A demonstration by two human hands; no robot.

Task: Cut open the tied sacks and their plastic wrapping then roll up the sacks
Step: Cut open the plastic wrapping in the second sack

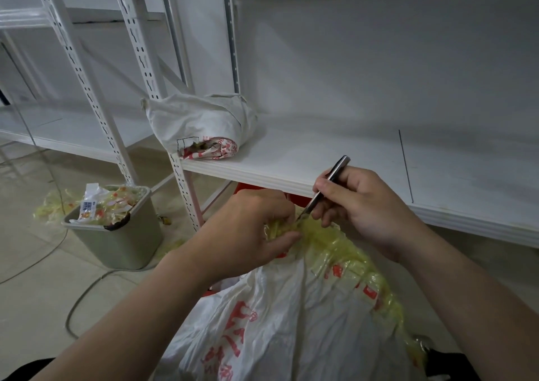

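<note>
Grey-green plastic bin (pixel 116 243) on the floor at left, heaped with crinkled yellow film scraps (pixel 112 204). A rolled white sack (pixel 201 121) lies on the shelf (pixel 350 153). In front, the left hand (pixel 248 229) pinches glossy yellow wrapping (pixel 335 243) on a red-printed sack (pixel 277 322). The right hand (pixel 361 205) grips a slim metal knife (pixel 329 182), its tip hidden in the film.

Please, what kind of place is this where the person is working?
Probably a storeroom or stockroom: white slotted metal shelving with a rolled sack lying on it, and a bin stuffed with cut plastic wrapping on the tiled floor.
</note>
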